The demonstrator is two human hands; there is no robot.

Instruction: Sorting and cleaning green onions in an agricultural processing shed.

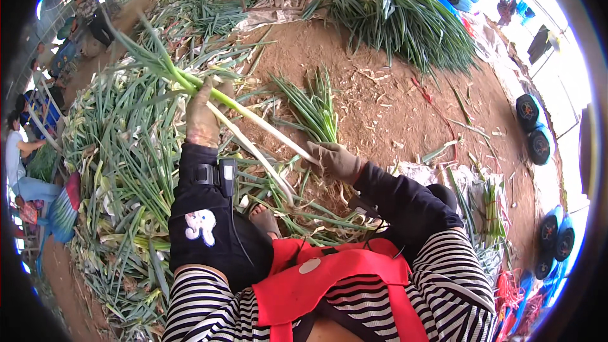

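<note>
My gloved left hand (204,114) is wrapped round two long green onions where the white stalks turn green. Their leaves spread up and to the left, beyond the fist. The upper green onion (266,125) slants down to my gloved right hand (337,162), whose fingers close on its root end. Below it, the second green onion (252,147) angles away, its root end free near my foot. Thin roots or peelings dangle under my right hand. On the soil just beyond lies a small bunch of green onions (316,109).
A deep heap of discarded leaves (120,164) covers the left side. Large piles of green onions (405,31) lie at the far right, and a bundle rests on a wooden rack (278,1) at the back. Blue-wrapped rolls (534,128) line the right. Several people (92,16) are at far left.
</note>
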